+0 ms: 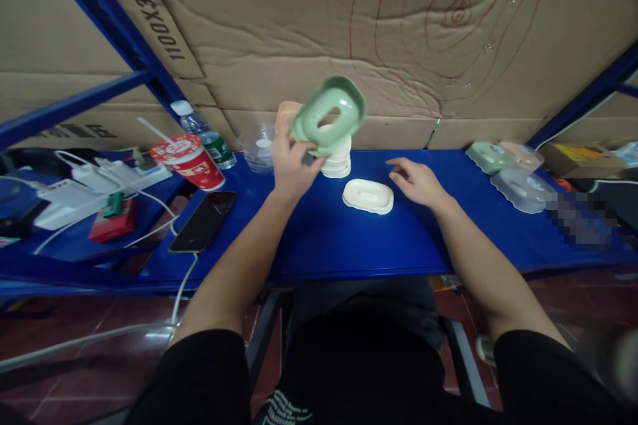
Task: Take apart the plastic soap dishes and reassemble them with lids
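Note:
My left hand [295,167] grips the near left edge of a green soap dish [350,114], an oval plastic shell with a slot through its middle, held tilted above the table. Behind it rises a stack of white dishes [335,165], partly covered by the green one. A peach-coloured dish [289,109] shows just behind my left hand. Flat on the blue table lies a white oval dish [369,196]. To its right hovers my right hand [416,180], holding nothing, its index finger stretched out and the other fingers loosely bent.
Clear plastic bowls [259,148], a water bottle [207,136] and a red cup [189,161] stand at the left. A phone [203,222] with a white cable lies nearer. Green [491,157] and clear [523,190] packaged dishes sit at the right. Cardboard [299,20] walls the back.

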`<state>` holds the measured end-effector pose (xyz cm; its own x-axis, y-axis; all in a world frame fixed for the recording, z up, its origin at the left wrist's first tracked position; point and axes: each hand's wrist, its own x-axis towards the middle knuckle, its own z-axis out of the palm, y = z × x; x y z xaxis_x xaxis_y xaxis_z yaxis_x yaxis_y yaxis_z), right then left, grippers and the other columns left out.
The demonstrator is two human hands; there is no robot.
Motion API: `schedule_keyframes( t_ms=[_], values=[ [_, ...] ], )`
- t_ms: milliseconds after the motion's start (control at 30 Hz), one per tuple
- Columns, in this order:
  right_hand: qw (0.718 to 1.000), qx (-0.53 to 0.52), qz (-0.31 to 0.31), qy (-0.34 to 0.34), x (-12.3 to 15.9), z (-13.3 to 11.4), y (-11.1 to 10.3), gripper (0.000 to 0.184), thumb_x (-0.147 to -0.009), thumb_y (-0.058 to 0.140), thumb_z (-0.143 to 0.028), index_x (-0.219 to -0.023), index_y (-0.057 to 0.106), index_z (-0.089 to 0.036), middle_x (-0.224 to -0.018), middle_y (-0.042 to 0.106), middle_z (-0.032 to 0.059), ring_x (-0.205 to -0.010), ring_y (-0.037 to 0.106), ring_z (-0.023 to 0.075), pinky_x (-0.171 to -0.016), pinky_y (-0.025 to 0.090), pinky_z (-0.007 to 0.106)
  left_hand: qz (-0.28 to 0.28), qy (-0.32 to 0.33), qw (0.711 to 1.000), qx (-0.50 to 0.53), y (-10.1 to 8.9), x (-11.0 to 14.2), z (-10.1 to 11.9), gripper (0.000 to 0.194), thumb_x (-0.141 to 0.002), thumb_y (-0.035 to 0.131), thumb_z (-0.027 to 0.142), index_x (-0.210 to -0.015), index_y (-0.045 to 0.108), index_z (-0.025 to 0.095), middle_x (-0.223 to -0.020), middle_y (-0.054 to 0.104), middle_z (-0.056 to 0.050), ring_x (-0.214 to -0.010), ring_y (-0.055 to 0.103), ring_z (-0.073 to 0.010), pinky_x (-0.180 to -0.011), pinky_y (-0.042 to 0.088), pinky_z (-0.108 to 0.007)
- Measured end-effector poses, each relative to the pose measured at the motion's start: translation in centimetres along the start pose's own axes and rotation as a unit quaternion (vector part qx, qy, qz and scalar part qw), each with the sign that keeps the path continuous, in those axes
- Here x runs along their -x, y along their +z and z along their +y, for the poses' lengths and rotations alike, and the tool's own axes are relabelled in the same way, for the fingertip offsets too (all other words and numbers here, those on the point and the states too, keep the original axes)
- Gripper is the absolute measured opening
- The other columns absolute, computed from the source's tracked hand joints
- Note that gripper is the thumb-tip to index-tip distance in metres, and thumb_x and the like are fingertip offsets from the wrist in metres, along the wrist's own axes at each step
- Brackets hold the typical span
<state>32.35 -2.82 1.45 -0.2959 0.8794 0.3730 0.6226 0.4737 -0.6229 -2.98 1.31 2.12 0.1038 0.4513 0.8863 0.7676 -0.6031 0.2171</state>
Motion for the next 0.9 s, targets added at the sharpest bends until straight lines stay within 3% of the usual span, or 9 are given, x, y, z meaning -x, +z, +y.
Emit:
schedule_keyframes(
  t_ms=[67,133,233,333,467,667,900],
  values=[
    [0.992,0.081,-0.061,-0.072,0.2,0.6,0.0,0.040,-0.105,0.056,-0.036,-0.141,0.070,-0.025,-0.131,0.078,0.0127,-0.121,0.074,0.0313,-0.111,0.058,0.057,0.043,-0.062,0.997,-0.017,-0.7,-0.5,-1.1,0.035,-0.086,0.086,0.048,-0.104,0.070,0.023,-0.158,0.055,-0.017,-0.147,0.055,-0.0410,-0.121,0.045,-0.060],
    [0.983,0.092,-0.119,-0.110,0.3,0.9,0.2,0.046,-0.102,0.050,-0.020,-0.143,0.070,-0.026,-0.139,0.075,0.0113,-0.130,0.070,0.0284,-0.115,0.056,0.054,0.067,-0.114,0.991,-0.036,-1.2,-1.0,-1.8,0.049,-0.082,0.089,0.047,-0.119,0.068,0.022,-0.156,0.055,-0.018,-0.148,0.053,-0.0406,-0.124,0.042,-0.061],
    [0.975,0.068,-0.165,-0.136,0.2,0.9,0.6,0.051,-0.098,0.049,-0.011,-0.140,0.074,-0.026,-0.141,0.074,0.0108,-0.132,0.068,0.0260,-0.116,0.055,0.050,0.076,-0.177,0.980,-0.044,-1.3,-1.5,-2.2,0.075,-0.077,0.092,0.046,-0.141,0.060,0.022,-0.151,0.057,-0.019,-0.147,0.052,-0.0403,-0.126,0.040,-0.062],
    [0.973,0.039,-0.182,-0.138,0.3,0.6,0.8,0.052,-0.093,0.052,-0.007,-0.131,0.079,-0.028,-0.141,0.074,0.0085,-0.130,0.070,0.0251,-0.115,0.057,0.050,0.051,-0.222,0.973,-0.036,-0.9,-1.9,-2.2,0.086,-0.078,0.090,0.047,-0.152,0.054,0.022,-0.154,0.054,-0.020,-0.152,0.048,-0.0435,-0.130,0.035,-0.063],
    [0.978,0.051,-0.167,-0.113,0.3,0.9,0.8,0.052,-0.088,0.053,-0.005,-0.121,0.084,-0.030,-0.137,0.077,0.0063,-0.126,0.073,0.0264,-0.113,0.058,0.052,0.022,-0.240,0.969,-0.043,-0.4,-2.0,-1.9,0.092,-0.076,0.091,0.053,-0.155,0.053,0.023,-0.157,0.052,-0.021,-0.154,0.046,-0.0463,-0.131,0.033,-0.065],
    [0.979,0.120,-0.154,-0.064,0.2,2.0,0.5,0.051,-0.087,0.057,-0.003,-0.120,0.085,-0.030,-0.143,0.075,0.0086,-0.132,0.071,0.0324,-0.117,0.055,0.060,-0.020,-0.196,0.979,-0.051,-0.4,-1.6,-1.3,0.095,-0.077,0.090,0.058,-0.157,0.053,0.022,-0.167,0.047,-0.024,-0.159,0.041,-0.0464,-0.129,0.034,-0.067],
    [0.974,0.103,-0.192,-0.067,0.3,1.3,0.0,0.021,-0.089,0.079,-0.025,-0.109,0.085,-0.027,-0.150,0.068,0.0129,-0.140,0.065,0.0348,-0.120,0.050,0.060,-0.023,-0.206,0.978,-0.036,-0.5,-1.5,-1.1,0.085,-0.085,0.084,0.051,-0.157,0.054,0.020,-0.164,0.050,-0.023,-0.160,0.040,-0.0459,-0.130,0.030,-0.067]
  ],
)
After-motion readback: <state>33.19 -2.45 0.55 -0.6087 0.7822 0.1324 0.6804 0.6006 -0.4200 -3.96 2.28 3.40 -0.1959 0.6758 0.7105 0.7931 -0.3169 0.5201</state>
